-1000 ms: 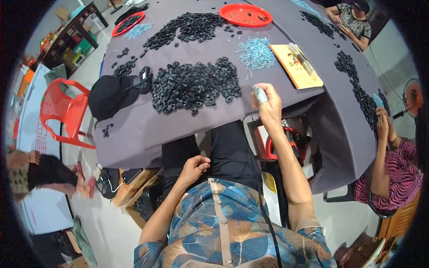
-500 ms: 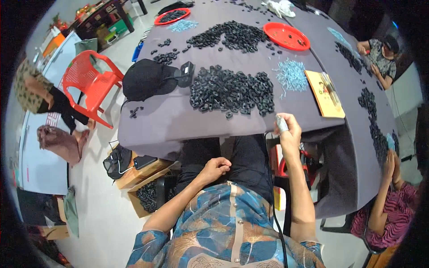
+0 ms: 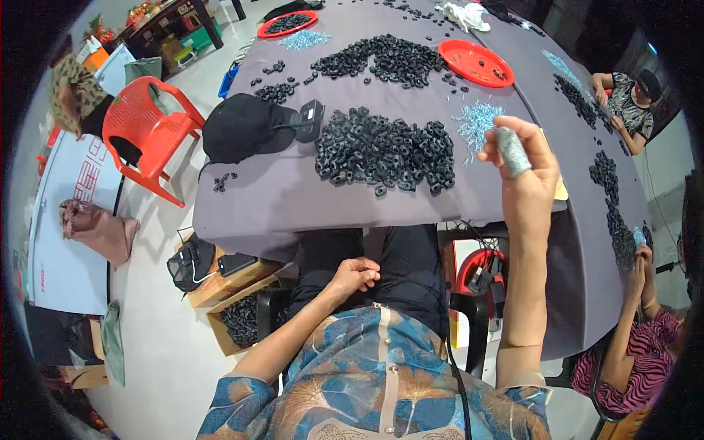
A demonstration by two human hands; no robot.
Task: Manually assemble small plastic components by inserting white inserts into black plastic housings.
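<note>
My left hand point(image 3: 356, 277) rests low over my dark trousers, its fingers curled in against the thumb. Whatever it may hold is hidden. My right hand point(image 3: 526, 158) is raised over the table's front right, fingers bent behind a thumb wrapped in a grey covering point(image 3: 513, 152). No object shows clearly in that hand. Just beyond it lies a pile of small light-blue pieces point(image 3: 478, 121), partly hidden by the fingers. Left of it spreads a big heap of small black ring-like parts point(image 3: 385, 152). Behind my right wrist, a yellow book or pad point(image 3: 561, 189) is nearly covered.
A black cap point(image 3: 246, 128) with a small device lies left of the heap. Farther back are more black parts point(image 3: 396, 60) and a red tray point(image 3: 477, 64). A red chair point(image 3: 150, 128) and boxes point(image 3: 227, 282) stand at left. Two people work along the right side point(image 3: 634, 106).
My right hand has moved up and to the right, now covering most of the yellow book. My left hand stays about where it was. A person at far left has shifted.
</note>
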